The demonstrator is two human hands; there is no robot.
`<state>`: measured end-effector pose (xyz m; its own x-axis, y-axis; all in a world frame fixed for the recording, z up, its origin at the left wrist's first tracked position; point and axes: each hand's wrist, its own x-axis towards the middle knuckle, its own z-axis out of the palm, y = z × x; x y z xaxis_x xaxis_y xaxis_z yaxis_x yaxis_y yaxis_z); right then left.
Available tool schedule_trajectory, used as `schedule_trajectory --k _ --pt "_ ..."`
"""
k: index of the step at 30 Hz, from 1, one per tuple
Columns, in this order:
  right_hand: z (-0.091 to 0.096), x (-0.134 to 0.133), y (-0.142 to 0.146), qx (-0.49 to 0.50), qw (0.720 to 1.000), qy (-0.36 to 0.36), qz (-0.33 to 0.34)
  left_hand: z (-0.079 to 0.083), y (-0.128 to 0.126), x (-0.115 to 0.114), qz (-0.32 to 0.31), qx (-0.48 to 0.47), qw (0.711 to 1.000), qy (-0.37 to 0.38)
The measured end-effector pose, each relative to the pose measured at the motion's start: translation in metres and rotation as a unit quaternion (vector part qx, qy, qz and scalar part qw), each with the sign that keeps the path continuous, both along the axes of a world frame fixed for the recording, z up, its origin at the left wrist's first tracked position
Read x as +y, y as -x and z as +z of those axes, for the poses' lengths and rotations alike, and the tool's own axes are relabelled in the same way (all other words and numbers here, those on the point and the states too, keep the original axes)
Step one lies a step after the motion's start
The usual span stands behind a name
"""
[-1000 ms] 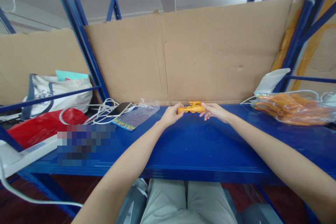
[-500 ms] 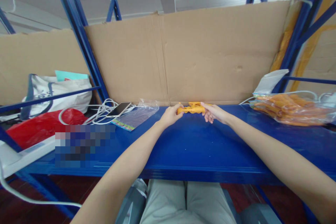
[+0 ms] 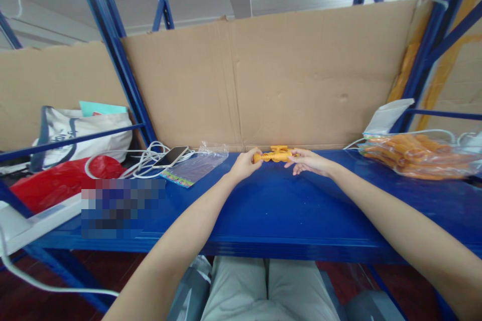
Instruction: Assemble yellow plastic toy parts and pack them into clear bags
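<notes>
An orange plastic piece [image 3: 276,155], long and knobbly with a raised part on top, lies sideways between my two hands near the back of the blue tabletop. Its exact kind is too small to make out. My left hand [image 3: 245,163] is closed on its left end, fingers wrapped round it. At the other end my right hand [image 3: 309,162] pinches it between thumb and forefinger, while the remaining fingers hang loosely below. The fingertips hide both ends of the piece.
A clear bag of orange pieces [image 3: 417,156] lies at the right. On the left are a phone [image 3: 171,157], a clear plastic packet [image 3: 199,165], white cables [image 3: 145,160], a red bag [image 3: 71,180] and a canvas bag [image 3: 86,133]. A cardboard panel [image 3: 301,75] closes off the back.
My right hand has shifted slightly at the right end of the orange piece, its fingers rearranged and a little more spread. The left hand keeps its hold almost unmoved.
</notes>
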<state>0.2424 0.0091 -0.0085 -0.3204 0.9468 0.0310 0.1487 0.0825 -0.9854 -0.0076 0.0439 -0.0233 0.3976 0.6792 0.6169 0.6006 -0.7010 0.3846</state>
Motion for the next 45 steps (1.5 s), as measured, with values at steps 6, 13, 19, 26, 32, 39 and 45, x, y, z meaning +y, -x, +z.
schedule_trajectory --k 6,13,19,26,32,39,45 --pt "0.003 0.001 0.006 -0.034 0.997 -0.016 -0.064 0.006 -0.004 -0.01 -0.011 0.003 0.999 -0.036" --pt "0.008 -0.003 0.006 -0.068 0.995 0.058 -0.052 0.007 -0.005 -0.009 0.004 0.004 1.0 -0.028" --pt "0.002 0.0 0.0 0.005 0.999 -0.022 -0.036 0.005 0.0 -0.004 0.02 0.007 0.999 -0.026" --pt "0.0 0.003 0.005 -0.012 0.997 -0.025 -0.076 0.005 -0.002 -0.007 0.003 0.008 1.0 -0.027" --pt "0.0 0.001 0.003 -0.003 0.998 -0.051 -0.041 0.004 -0.001 -0.004 0.008 -0.001 0.999 -0.033" --pt "0.0 0.0 0.006 -0.02 0.997 -0.066 -0.033 0.004 0.0 -0.005 0.018 0.012 0.999 -0.035" --pt "-0.001 0.001 0.008 -0.052 0.996 -0.055 -0.056 0.003 0.0 -0.003 0.008 0.012 0.999 -0.034"
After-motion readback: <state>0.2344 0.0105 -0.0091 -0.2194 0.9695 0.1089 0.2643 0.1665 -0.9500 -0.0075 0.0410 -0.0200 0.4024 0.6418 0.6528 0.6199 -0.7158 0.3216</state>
